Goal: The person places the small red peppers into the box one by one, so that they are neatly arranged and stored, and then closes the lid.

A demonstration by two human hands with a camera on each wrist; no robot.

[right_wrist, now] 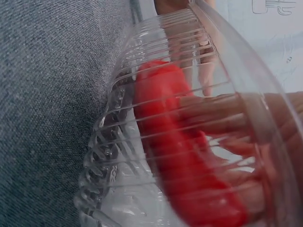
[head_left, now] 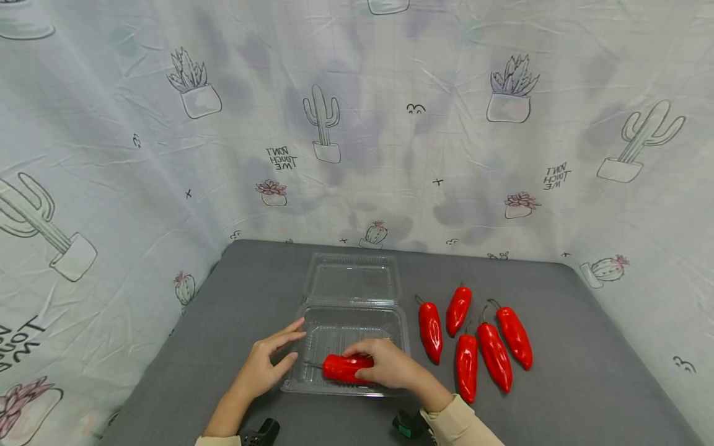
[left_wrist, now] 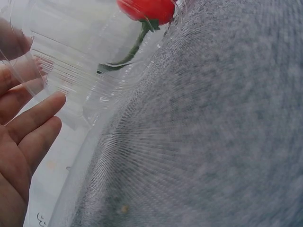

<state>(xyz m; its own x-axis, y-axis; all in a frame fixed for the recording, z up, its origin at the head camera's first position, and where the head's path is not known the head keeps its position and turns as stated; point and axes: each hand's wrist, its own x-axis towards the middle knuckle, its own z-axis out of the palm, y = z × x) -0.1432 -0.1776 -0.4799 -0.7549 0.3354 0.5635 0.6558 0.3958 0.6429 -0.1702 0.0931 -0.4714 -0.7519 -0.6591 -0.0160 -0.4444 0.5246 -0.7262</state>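
A red chili pepper (head_left: 339, 368) with a green stem lies sideways inside the front part of a clear plastic clamshell box (head_left: 357, 316), its stem pointing left. My right hand (head_left: 393, 365) reaches over the box's front right and grips the pepper between thumb and fingers. In the right wrist view, the pepper (right_wrist: 163, 113) shows through the box's ribbed wall. At the box's left side is my left hand (head_left: 263, 368), fingers extended along the edge. The left wrist view shows that hand (left_wrist: 23, 137) with fingertips against the clear wall, near the pepper's stem (left_wrist: 137, 47).
Several more red chili peppers (head_left: 494, 356) lie on the grey tabletop (head_left: 569, 334) to the right of the box. The box's lid (head_left: 353, 279) is folded open towards the back. A cactus-print curtain (head_left: 379, 155) surrounds the table at the back and sides.
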